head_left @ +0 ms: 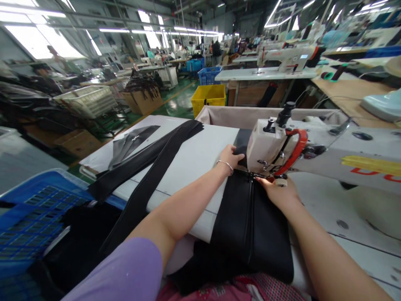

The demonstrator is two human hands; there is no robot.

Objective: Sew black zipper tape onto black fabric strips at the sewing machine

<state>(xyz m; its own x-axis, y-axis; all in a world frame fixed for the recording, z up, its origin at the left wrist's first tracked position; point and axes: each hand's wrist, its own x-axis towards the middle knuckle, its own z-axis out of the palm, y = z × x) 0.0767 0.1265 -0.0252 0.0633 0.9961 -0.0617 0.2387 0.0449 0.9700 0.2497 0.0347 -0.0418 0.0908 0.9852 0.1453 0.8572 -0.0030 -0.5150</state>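
Note:
A black fabric piece (250, 225) with a seam down its middle lies on the white sewing table (194, 163) and runs under the head of a sewing machine (272, 144). My left hand (231, 158), with a bracelet at the wrist, is closed on the far edge of the fabric just left of the machine head. My right hand (277, 190) rests on the fabric just below the needle area, its fingers pressed down beside the presser foot. The fabric's near end hangs over the table edge toward my lap.
Long black strips (147, 167) lie across the table's left side and drop toward a blue crate (34, 213). A yellow bin (208, 97) and blue bins stand on the green floor beyond. More sewing stations (282, 62) fill the right and back.

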